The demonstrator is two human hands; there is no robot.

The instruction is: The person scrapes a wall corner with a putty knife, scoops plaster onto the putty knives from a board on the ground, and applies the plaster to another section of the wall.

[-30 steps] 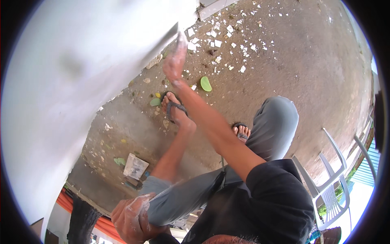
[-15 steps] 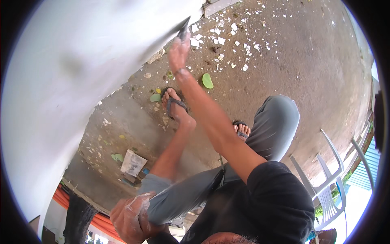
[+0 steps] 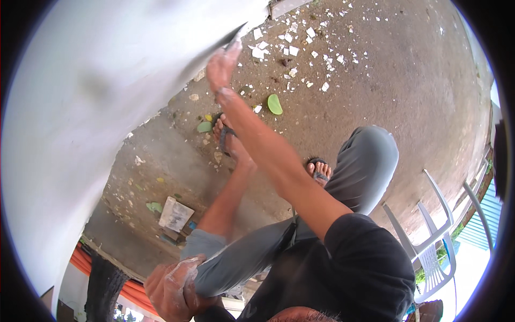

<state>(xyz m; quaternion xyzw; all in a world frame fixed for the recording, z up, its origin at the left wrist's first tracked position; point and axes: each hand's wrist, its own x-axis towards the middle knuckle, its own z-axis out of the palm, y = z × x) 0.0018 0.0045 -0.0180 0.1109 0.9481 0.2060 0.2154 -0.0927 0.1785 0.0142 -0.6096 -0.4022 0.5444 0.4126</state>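
My right hand is closed around a scraper, whose dark, pointed blade lies against the lower part of the white wall. White dust coats the fingertips and the wrist, and the handle is mostly hidden in the hand. At the lower left, my left hand rests at my bent left knee with its fingers curled in. White smears cover its back, and part of the fingers is hidden. White flakes lie scattered on the ground beside the right hand.
My sandalled feet stand on the brown ground close to the wall's foot. A dusty flat block lies near my left leg, and a green leaf lies ahead. At the right stands a white plastic chair; orange cloth hangs at lower left.
My right hand and the scraper have shifted slightly left and toward me along the wall's base. The left hand has stayed nearly still.
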